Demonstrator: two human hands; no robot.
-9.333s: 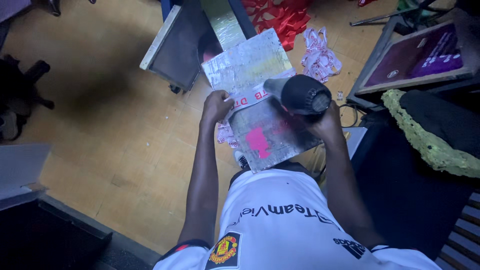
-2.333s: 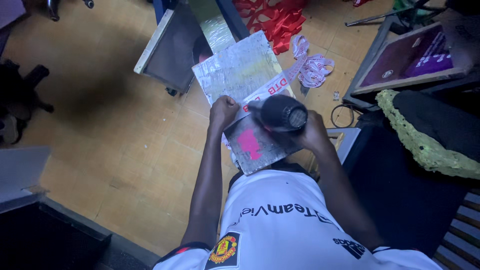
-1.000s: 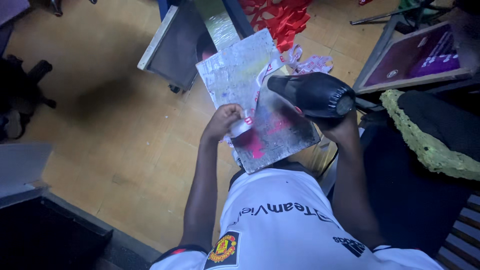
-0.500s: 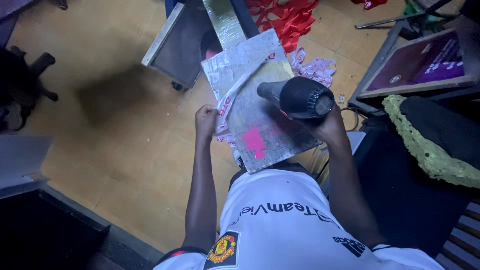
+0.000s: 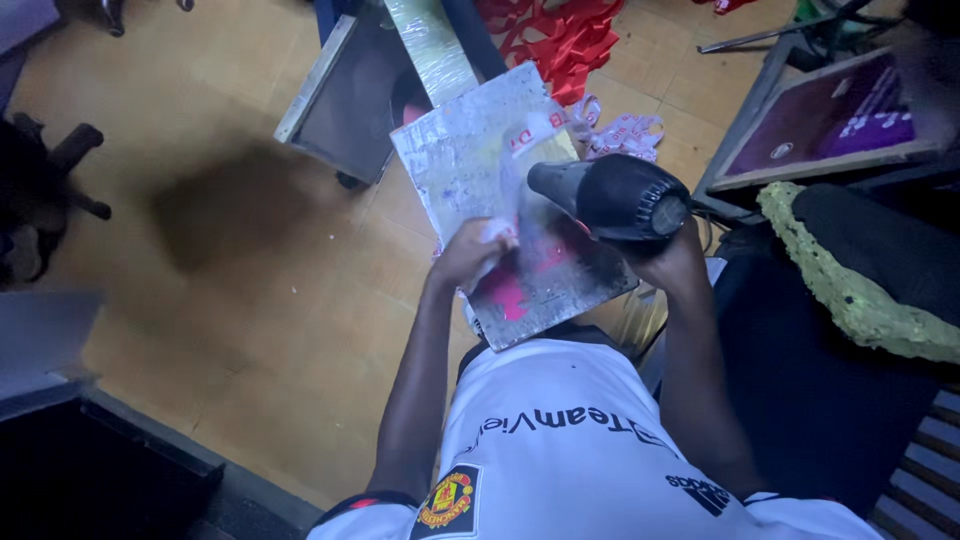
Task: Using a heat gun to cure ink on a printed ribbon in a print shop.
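The left hand [image 5: 470,255] pinches a clear film strip [image 5: 520,150] over the stained board [image 5: 480,170]. The right hand [image 5: 668,262] grips a black heat gun [image 5: 615,195] above it.

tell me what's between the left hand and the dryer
In the head view, a clear film strip with pink marks rises between the left hand and the dryer, over the board. The right hand grips the dryer.

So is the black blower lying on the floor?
No, the right hand holds the black heat gun up over the paint-stained board on the lap.
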